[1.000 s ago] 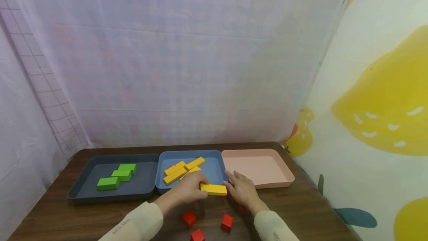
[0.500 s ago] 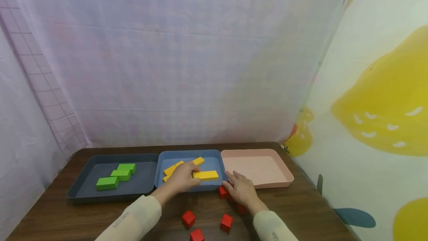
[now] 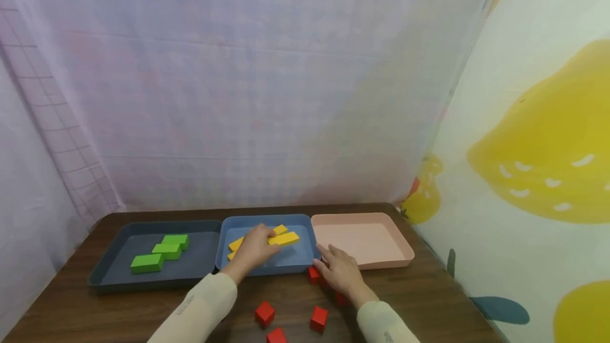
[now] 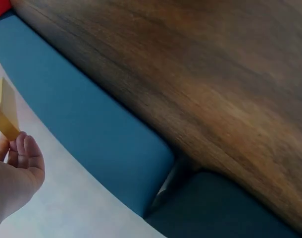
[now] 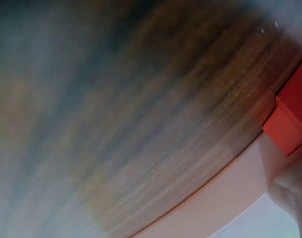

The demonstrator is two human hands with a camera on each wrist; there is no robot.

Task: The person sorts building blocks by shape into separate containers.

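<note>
In the head view my left hand (image 3: 257, 246) is over the blue tray (image 3: 300, 266), pinching a long yellow block (image 3: 286, 238) between thumb and fingertips. The left wrist view shows that yellow block (image 4: 10, 109) raised in the fingers, above the tray's wall. Under the left hand lie more yellow blocks (image 3: 235, 244), partly covered. My right hand (image 3: 340, 270), fingers loosely extended, is by the front corner where the blue and pink trays meet. Red cubes (image 3: 313, 275) sit beside and beneath it, partly hidden. A red cube (image 5: 287, 131) is near the hand in the right wrist view.
A dark tray (image 3: 105, 274) with green blocks (image 3: 167, 251) stands at the left. At the right is a pink tray (image 3: 400, 261). Loose red cubes (image 3: 265, 313) lie on the wooden table (image 3: 419, 300) in front. A lemon-print curtain (image 3: 538, 173) hangs at the right.
My left hand has carried the yellow block from near the right hand, leftward and away from me, over the blue tray's pile. The right hand has stayed nearly still.
</note>
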